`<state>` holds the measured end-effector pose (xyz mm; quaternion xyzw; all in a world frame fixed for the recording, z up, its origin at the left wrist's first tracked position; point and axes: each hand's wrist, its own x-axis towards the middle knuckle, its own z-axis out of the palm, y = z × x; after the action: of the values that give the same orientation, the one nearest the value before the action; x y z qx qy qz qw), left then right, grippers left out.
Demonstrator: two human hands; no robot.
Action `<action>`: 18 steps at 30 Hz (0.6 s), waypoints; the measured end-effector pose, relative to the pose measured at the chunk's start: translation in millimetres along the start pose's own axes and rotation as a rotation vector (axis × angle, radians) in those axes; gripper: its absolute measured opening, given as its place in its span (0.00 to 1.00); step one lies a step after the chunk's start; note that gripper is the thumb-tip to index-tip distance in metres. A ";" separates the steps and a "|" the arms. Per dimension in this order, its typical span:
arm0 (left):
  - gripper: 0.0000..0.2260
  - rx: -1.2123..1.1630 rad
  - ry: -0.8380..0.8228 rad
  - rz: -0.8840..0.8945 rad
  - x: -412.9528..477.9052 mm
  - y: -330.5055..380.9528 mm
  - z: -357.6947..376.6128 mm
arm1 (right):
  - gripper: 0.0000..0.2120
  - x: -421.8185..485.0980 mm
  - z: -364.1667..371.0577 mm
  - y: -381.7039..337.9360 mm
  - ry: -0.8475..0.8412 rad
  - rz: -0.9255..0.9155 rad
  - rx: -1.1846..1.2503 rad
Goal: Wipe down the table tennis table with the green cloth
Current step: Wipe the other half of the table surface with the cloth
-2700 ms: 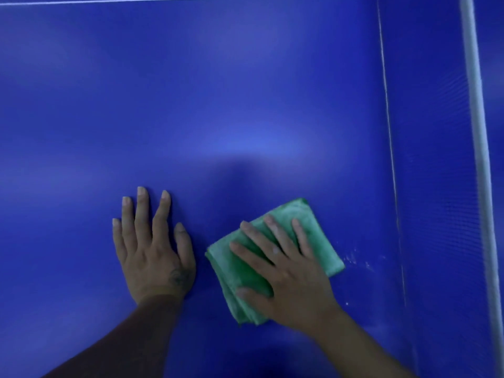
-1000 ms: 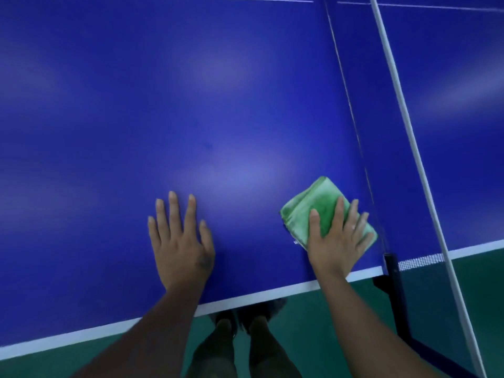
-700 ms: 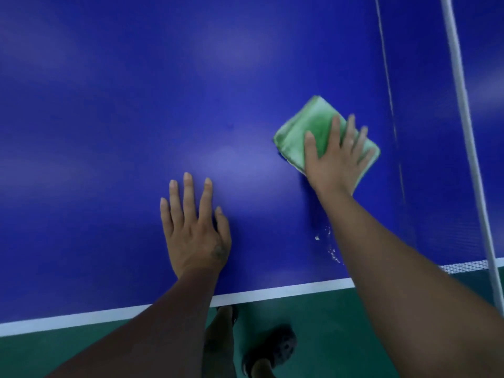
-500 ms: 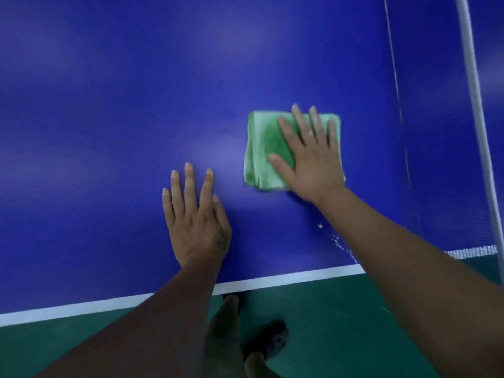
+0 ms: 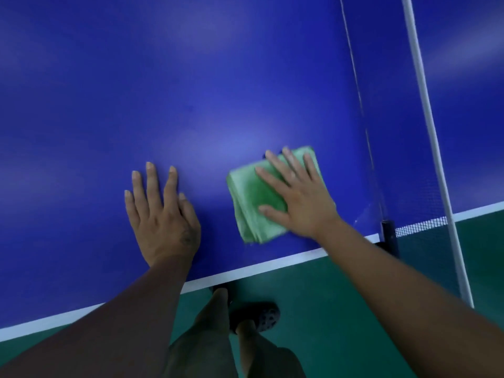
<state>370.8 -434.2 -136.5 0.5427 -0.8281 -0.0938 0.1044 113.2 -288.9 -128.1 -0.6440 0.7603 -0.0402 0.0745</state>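
- right hand's fingers (image 5: 289,170) are straight and spread wide, pressing flat on the folded green microfibre cloth (image 5: 248,197), not curled round it
- right hand (image 5: 300,205) covers the cloth's right part, and the left part sticks out
- cloth lies on the blue table-tennis counter (image 5: 191,91), near the white edge line (image 5: 245,271)
- left hand (image 5: 163,219) sits palm-down on the counter beside the cloth, not touching it, fingers straight and a bit fanned
- white-topped net (image 5: 425,126) runs up the right side, with a dark clamp post (image 5: 388,233) at the counter's edge
- below the edge there's green floor (image 5: 327,309) and 1 dark shoe (image 5: 261,317)
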 end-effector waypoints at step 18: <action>0.24 -0.014 0.017 -0.022 1.4 0.7 0.2 | 0.38 -135.7 13.8 -41.9 0.046 0.915 0.066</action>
<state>369.5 -435.2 -136.4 0.5516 -0.8206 -0.0962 0.1142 177.9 -161.8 -126.7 -0.2381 0.9663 -0.0415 0.0882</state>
